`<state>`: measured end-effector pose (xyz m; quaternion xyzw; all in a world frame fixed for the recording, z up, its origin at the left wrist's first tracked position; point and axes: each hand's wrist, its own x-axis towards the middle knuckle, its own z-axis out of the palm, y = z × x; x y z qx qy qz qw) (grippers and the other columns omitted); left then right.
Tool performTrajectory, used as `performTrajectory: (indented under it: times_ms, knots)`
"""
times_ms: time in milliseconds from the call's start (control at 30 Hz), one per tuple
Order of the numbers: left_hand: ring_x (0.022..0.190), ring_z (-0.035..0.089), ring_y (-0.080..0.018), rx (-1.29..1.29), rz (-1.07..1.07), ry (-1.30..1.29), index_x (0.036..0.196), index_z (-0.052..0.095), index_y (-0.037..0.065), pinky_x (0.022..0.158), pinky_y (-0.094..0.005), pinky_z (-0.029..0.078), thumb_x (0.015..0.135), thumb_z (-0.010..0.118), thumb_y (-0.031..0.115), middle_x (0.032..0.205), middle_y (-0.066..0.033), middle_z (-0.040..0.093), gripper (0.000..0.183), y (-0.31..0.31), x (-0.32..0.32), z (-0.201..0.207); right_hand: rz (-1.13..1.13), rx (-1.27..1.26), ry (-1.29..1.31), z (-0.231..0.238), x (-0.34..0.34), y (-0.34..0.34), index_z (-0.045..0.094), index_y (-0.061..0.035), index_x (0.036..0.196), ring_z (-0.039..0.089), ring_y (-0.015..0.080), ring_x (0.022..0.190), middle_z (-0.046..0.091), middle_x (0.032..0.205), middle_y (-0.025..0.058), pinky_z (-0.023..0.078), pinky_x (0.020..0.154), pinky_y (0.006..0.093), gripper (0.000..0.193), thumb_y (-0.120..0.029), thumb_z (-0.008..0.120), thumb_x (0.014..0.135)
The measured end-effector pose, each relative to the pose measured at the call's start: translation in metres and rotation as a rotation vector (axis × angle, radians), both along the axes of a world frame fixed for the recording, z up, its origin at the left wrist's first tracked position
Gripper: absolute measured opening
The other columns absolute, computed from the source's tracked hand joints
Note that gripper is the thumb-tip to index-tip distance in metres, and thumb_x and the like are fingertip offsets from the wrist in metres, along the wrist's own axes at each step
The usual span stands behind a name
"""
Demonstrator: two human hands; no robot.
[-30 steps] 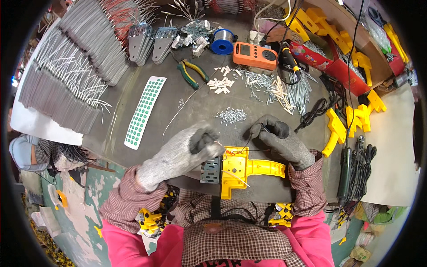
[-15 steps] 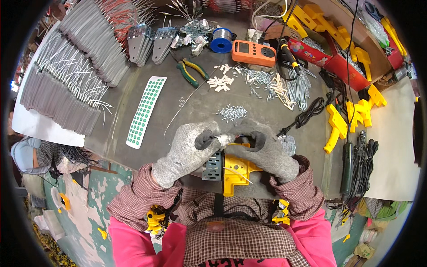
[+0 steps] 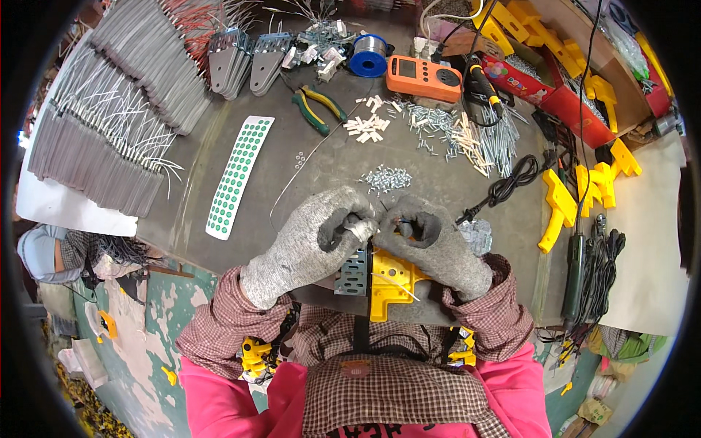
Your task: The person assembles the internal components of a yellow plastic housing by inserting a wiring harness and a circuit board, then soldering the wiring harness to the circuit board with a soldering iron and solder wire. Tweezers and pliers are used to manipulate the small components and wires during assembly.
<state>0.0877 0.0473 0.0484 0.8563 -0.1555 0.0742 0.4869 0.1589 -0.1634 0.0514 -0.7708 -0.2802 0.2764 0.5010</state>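
Observation:
Both of my hands wear grey knit gloves with dark palms and meet over the table near its front edge. My left hand (image 3: 318, 233) pinches a small white piece (image 3: 361, 231) whose exact kind I cannot make out. Close beside it, my right hand (image 3: 427, 241) has its fingers curled together, with what looks like a dark wire end at the fingertips. Below the hands lies a yellow plastic housing (image 3: 393, 288), joined on its left to a slotted grey metal piece (image 3: 351, 276). A thin white wire crosses the housing. The gloves hide its upper part.
A pile of small screws (image 3: 385, 179) lies just beyond my hands. Farther back are pliers (image 3: 318, 109), a solder spool (image 3: 368, 56), an orange meter (image 3: 423, 77) and long screws (image 3: 499, 142). Yellow handles (image 3: 558, 212) and a black cable (image 3: 513, 179) lie right; a green-dotted sticker sheet (image 3: 239, 179) lies left.
My fingertips have shifted slightly, and the right hand has turned so that a dark wire end shows. The whole view has moved a little. The housing still lies below my hands.

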Motion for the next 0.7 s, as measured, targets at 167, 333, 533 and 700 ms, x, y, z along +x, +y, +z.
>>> performTrajectory:
  times_ms: [167,333,533,700]
  knots:
    - [0.080,0.061,-0.0251,0.060,0.046,0.093,0.092,0.059,0.001,0.072,-0.0352,0.049,0.092,0.055,0.006,0.086,-0.0120,0.059,0.007,-0.002,0.000,0.005,-0.019,0.139,-0.019,-0.011,0.001,-0.002,0.068,-0.0020,0.099,0.056,0.0119,0.076,0.062,0.087,0.0059,0.046,0.068,0.0291,0.031,-0.029,0.076,0.086]
    - [0.070,0.058,-0.0319,-0.031,0.021,-0.011,0.088,0.059,0.000,0.064,-0.0398,0.045,0.096,0.052,0.013,0.077,-0.0132,0.055,0.017,-0.011,0.005,0.004,0.008,0.198,-0.056,-0.009,0.002,-0.002,0.068,-0.0025,0.101,0.056,0.0098,0.078,0.059,0.083,0.0018,0.047,0.069,0.0276,0.028,-0.024,0.076,0.085]
    - [0.068,0.058,-0.0375,-0.085,0.140,0.161,0.083,0.058,0.001,0.061,-0.0419,0.043,0.099,0.049,0.023,0.073,-0.0165,0.055,0.029,0.000,0.014,-0.012,-0.358,0.279,0.346,0.032,0.016,-0.057,0.065,-0.0013,0.114,0.058,0.0062,0.085,0.065,0.096,0.0019,0.048,0.076,0.0228,0.028,-0.019,0.066,0.092]
    - [0.066,0.058,-0.0423,0.378,0.171,0.214,0.080,0.062,0.001,0.059,-0.0475,0.044,0.098,0.053,0.028,0.067,-0.0214,0.058,0.034,0.008,0.029,-0.026,-0.024,-0.007,0.156,0.017,0.013,-0.060,0.066,0.0007,0.114,0.060,0.0106,0.091,0.067,0.100,0.0045,0.048,0.081,0.0252,0.025,-0.015,0.063,0.094]
